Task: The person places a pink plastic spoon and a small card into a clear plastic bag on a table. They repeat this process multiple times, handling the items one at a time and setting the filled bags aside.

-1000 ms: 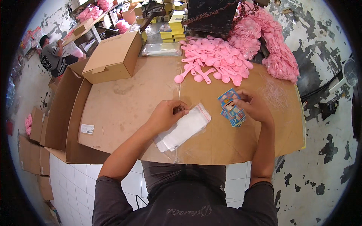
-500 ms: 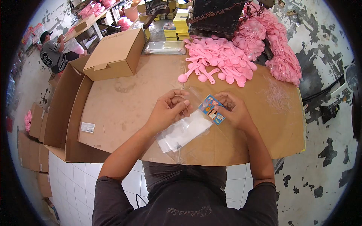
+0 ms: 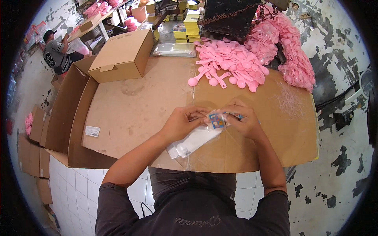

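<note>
A small blue printed card [image 3: 217, 120] shows between my two hands, over the middle of the cardboard-covered table. My right hand [image 3: 245, 121] pinches the card from the right, and its fingers cover part of it. My left hand [image 3: 184, 124] has thumb and fingers closed at the card's left side, on what looks like the edge of a clear plastic bag. How far the card is inside that bag I cannot tell. Below the hands lie clear plastic bags with a white panel [image 3: 195, 142], slightly fanned, slanting toward the table's near edge.
Pink plastic measuring spoons [image 3: 232, 65] are heaped at the back, with bagged spoons [image 3: 295, 59] to their right. A closed carton [image 3: 122, 57] stands back left, beside an open carton [image 3: 71, 114]. Behind are clear packets [image 3: 174, 50] and yellow stacks [image 3: 191, 25]. Someone [image 3: 57, 53] sits far left.
Both hands have come closer together. The card has shifted slightly left, turned more upright and is now partly covered by fingers. My left hand's fingers have moved right, up to the card's edge.
</note>
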{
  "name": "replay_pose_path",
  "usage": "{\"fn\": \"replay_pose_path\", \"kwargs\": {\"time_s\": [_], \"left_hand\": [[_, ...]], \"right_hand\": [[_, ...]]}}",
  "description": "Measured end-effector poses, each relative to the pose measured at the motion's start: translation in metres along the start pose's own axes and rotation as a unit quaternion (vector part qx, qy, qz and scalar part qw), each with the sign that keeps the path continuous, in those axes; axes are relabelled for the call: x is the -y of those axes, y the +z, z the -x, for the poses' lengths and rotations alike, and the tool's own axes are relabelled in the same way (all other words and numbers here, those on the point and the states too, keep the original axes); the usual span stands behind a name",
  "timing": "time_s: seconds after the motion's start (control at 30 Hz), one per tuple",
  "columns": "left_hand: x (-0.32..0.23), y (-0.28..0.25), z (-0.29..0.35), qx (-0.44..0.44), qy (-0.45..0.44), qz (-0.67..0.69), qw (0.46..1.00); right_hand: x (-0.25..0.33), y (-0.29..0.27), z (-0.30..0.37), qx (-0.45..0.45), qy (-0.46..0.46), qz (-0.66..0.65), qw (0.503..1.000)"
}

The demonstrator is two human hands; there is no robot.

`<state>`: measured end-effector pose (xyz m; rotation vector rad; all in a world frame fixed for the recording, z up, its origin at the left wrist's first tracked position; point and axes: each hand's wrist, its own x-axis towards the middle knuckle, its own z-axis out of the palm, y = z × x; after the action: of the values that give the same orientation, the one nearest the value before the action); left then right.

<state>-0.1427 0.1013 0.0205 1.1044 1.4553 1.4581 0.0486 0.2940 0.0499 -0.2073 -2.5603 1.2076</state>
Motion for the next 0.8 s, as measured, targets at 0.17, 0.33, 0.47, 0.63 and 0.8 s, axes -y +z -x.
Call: {"fn": "replay_pose_path", "kwargs": {"time_s": [0.17,0.33,0.47,0.63,0.8], "left_hand": [[-0.011,0.006,0.003,0.030,0.058,-0.110,0.992],[-0.018,0.005,0.002,-0.071,0.020,0.060,0.996],[-0.019,0.002,0.005,-0.055,0.016,0.069,0.996],[-0.015,-0.004,0.002,-0.064,0.013,0.026,0.998],[-0.007,-0.005,-0.001,-0.070,0.047,0.065,0.994]], "right_hand": [[0.019,0.029,-0.006,-0.099,0.027,-0.200,0.975],[0.009,0.021,-0.008,-0.173,0.026,-0.183,0.967],[0.028,0.027,-0.010,-0.079,-0.055,-0.054,0.994],[-0.012,-0.002,-0.056,-0.039,-0.003,-0.054,0.998],[-0.042,-0.003,-0.086,-0.102,-0.042,0.303,0.947]]}}
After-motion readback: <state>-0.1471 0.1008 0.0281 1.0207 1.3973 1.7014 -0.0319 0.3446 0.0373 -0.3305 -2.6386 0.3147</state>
